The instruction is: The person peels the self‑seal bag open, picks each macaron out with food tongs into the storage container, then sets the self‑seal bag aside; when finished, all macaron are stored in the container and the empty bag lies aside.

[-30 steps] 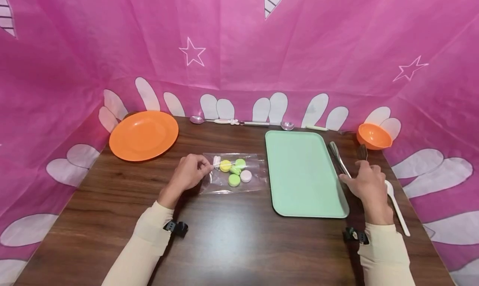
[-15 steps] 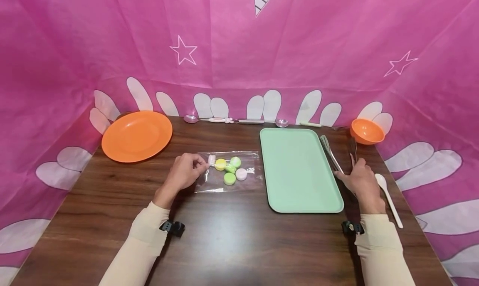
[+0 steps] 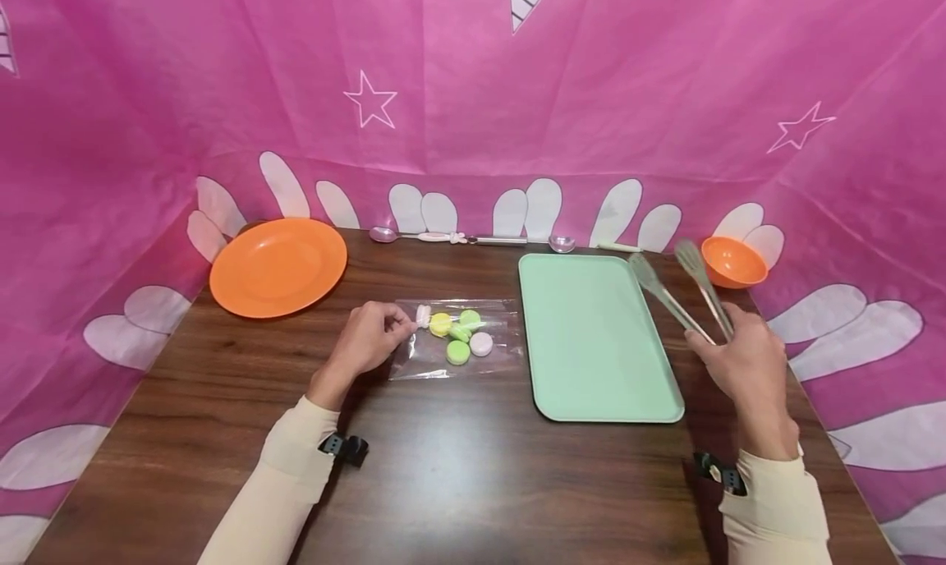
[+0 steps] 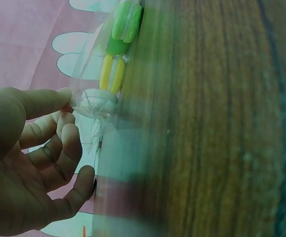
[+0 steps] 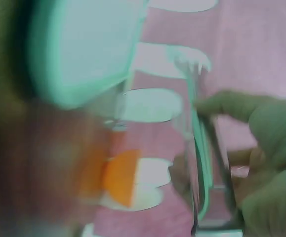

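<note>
A clear plastic bag [image 3: 432,362] lies on the brown table, holding several yellow, green and pale pink macarons [image 3: 458,352]. My left hand [image 3: 365,337] pinches the bag's left edge between thumb and index finger. In the left wrist view, the other fingers of that hand [image 4: 39,158] stay loosely bent beside the film. Metal tongs [image 3: 658,286] are held in my right hand [image 3: 754,368], raised off the table with their two arms spread apart. The right wrist view, partly blurred, shows the tongs [image 5: 202,148] between thumb and fingers.
Just left of the tongs lies a mint green tray [image 3: 602,343]. An orange plate [image 3: 278,268] sits at the back left, and an orange bowl [image 3: 734,263] at the back right. A ladle [image 3: 502,241] and a spoon [image 3: 384,235] line the rear edge by the pink cloth [image 3: 458,72].
My right hand has taken hold of the tongs beside the tray and lifted them, and their arms have spread. The white spoon is now out of sight. The left hand stays at the bag.
</note>
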Demonstrator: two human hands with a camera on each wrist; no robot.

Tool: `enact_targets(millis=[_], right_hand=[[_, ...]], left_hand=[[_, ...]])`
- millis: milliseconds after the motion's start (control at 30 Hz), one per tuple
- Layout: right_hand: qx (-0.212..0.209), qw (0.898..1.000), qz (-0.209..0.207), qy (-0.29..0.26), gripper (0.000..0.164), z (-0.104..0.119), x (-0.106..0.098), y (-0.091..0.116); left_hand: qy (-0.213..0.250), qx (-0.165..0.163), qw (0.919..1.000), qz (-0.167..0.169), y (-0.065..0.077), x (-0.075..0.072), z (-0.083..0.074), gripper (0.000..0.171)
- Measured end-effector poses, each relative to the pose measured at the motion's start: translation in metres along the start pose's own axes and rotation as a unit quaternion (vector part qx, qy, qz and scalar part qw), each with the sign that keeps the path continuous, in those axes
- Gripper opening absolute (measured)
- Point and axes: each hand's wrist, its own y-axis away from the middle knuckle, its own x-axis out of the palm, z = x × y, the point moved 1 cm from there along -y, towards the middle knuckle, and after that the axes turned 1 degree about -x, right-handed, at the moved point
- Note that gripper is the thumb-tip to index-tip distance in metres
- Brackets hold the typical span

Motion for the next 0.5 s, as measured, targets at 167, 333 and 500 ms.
enact_targets(millis=[167,333,500], right_hand=[[-0.173,0.984,0.023,-0.034,0.049,0.037,-0.002,0.007],[-0.225,0.964,0.132,-0.044,0.044,0.065,0.01,0.009],[-0.243,0.953,0.175,-0.036,0.039,0.079,0.022,0.005]], left_hand=[[0.006,0.0,1.0,-0.005,0.0,-0.001,0.002,0.012],[0.005,0.003,1.0,-0.003,-0.001,-0.003,0.003,0.012],[0.01,0.006,0.9999,0.001,-0.001,-0.006,0.003,0.012]])
